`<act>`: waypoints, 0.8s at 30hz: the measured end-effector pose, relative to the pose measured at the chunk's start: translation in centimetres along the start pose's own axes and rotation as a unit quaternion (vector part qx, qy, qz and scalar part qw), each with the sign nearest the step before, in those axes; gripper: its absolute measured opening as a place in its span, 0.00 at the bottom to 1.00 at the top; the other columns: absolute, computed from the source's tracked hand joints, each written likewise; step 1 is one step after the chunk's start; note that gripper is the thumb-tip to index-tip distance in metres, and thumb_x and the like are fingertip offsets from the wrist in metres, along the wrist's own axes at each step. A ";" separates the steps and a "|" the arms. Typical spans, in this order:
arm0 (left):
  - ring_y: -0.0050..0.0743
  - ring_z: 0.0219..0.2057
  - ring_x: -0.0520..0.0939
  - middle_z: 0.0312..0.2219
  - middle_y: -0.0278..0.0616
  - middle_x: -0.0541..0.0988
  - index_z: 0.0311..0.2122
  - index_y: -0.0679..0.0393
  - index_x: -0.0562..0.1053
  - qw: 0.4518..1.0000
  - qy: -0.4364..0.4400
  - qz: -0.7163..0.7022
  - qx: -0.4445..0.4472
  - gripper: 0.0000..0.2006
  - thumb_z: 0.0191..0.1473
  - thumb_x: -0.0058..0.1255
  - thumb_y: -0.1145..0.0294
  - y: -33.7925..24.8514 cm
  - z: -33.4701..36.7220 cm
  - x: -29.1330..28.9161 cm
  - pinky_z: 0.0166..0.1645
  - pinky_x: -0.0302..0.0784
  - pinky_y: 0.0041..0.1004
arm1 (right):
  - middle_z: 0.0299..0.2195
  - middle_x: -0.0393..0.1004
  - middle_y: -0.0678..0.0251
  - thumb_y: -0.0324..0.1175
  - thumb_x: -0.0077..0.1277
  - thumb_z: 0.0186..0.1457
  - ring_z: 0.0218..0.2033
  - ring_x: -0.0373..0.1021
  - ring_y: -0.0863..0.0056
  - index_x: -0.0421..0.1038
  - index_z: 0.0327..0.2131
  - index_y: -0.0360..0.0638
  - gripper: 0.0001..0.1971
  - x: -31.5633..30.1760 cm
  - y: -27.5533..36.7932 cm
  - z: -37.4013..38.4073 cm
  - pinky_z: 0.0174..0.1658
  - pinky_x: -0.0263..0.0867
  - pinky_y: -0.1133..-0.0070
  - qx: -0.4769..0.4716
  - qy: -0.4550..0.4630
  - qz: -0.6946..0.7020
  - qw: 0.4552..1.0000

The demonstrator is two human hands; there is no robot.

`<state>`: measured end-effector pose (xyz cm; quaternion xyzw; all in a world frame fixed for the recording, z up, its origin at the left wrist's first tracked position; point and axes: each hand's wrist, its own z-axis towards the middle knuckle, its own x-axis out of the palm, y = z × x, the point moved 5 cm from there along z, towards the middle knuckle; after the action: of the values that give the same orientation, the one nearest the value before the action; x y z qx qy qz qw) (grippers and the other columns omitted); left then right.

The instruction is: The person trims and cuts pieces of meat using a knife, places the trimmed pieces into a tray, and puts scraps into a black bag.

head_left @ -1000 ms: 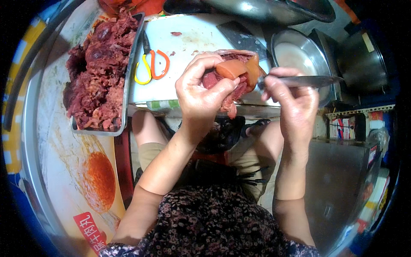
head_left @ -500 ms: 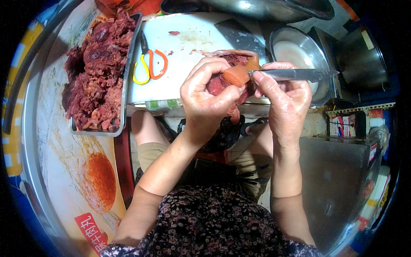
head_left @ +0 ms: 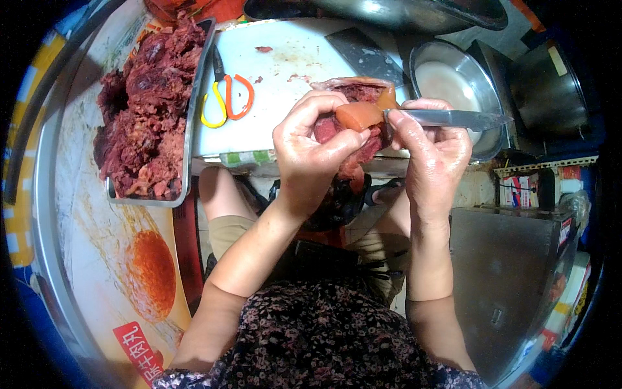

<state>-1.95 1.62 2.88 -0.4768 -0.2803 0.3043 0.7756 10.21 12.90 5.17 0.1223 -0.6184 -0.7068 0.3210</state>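
My left hand [head_left: 311, 139] is closed round a piece of red meat [head_left: 363, 149] with an orange-brown, smooth-faced slab [head_left: 358, 117] on top, pinched by the thumb. The meat hangs partly over the near edge of the white cutting board [head_left: 285, 55]. My right hand [head_left: 431, 142] pinches a grey metal knife [head_left: 457, 118] between thumb and fingers. One end of the knife lies close to the orange-brown slab, while the pointed end juts out to the right. Whether the near end touches the slab I cannot tell. Fingers hide the underside of the meat.
Scissors [head_left: 228, 97] with yellow and orange handles lie on the board's left. Beside them stands a metal tray [head_left: 184, 181] heaped with dark red meat [head_left: 155, 97]. A cleaver [head_left: 364, 57] rests at the board's far right, near a steel bowl [head_left: 484, 71] of cloudy liquid.
My right hand has drawn the knife slightly right, off the orange-brown slab. The slab sits a little further left, and more of the red meat shows below it.
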 end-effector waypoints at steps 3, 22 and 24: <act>0.27 0.40 0.77 0.37 0.42 0.77 0.36 0.68 0.74 1.000 0.015 0.008 0.010 0.12 0.41 0.60 0.83 0.0 0.1 -0.1 0.49 0.72 0.26 | 0.28 0.75 0.68 0.20 0.59 0.53 0.24 0.69 0.86 0.72 0.36 0.36 0.08 0.2 0.7 -0.1 0.28 0.66 0.88 0.008 -0.005 0.014 1.000; 0.26 0.41 0.77 0.39 0.42 0.76 0.35 0.68 0.74 1.000 0.028 0.000 0.008 0.12 0.41 0.59 0.85 0.2 -0.1 0.1 0.50 0.72 0.26 | 0.27 0.74 0.68 0.19 0.58 0.53 0.24 0.69 0.85 0.71 0.35 0.36 0.07 0.7 0.3 -0.2 0.29 0.67 0.87 0.036 0.016 0.014 0.999; 0.26 0.41 0.77 0.38 0.42 0.76 0.35 0.68 0.74 1.000 0.028 0.004 0.006 0.12 0.41 0.59 0.85 0.3 -0.2 0.1 0.50 0.72 0.26 | 0.27 0.74 0.68 0.19 0.58 0.53 0.24 0.69 0.85 0.70 0.35 0.36 0.07 0.5 -0.1 -0.1 0.29 0.67 0.87 0.023 0.019 0.011 0.999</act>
<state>-1.82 1.65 2.55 -0.4819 -0.2542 0.2957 0.7847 9.84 12.56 5.20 0.1360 -0.6296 -0.6862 0.3379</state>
